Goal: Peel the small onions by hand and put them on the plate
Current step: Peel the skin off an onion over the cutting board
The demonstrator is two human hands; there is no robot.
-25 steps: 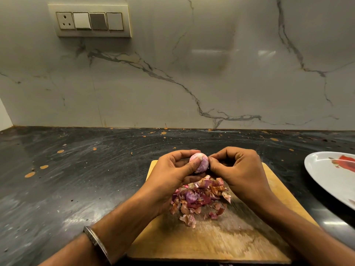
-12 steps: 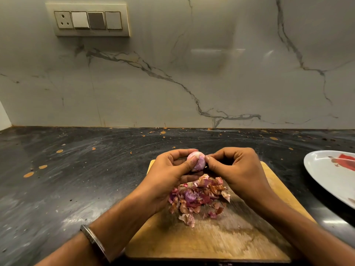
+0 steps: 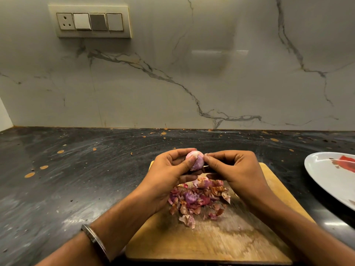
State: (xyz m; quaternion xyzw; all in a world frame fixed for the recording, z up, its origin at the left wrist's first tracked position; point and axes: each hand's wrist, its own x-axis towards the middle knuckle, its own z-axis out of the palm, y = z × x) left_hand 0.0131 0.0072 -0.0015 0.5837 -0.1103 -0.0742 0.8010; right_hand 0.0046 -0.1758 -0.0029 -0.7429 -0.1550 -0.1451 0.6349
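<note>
A small pink-purple onion [image 3: 196, 160] is held above the far end of a wooden cutting board [image 3: 211, 242]. My left hand [image 3: 169, 175] grips it from the left, thumb across its front. My right hand [image 3: 236, 173] meets it from the right, thumb and forefinger pinched at the onion's upper right edge. A heap of loose onion skins [image 3: 197, 200] lies on the board under both hands. The white plate [image 3: 326, 181] with a red mark sits at the right edge, partly cut off by the frame.
The board lies on a dark, speckled stone counter [image 3: 76, 189]. A marble-look wall [image 3: 172, 83] backs it, with a switch panel [image 3: 90, 22] at upper left. A metal bangle [image 3: 94, 240] circles my left wrist.
The onion has turned slightly in my left hand, and my right fingertips have shifted up to its upper right edge. Both hands stay over the board.
</note>
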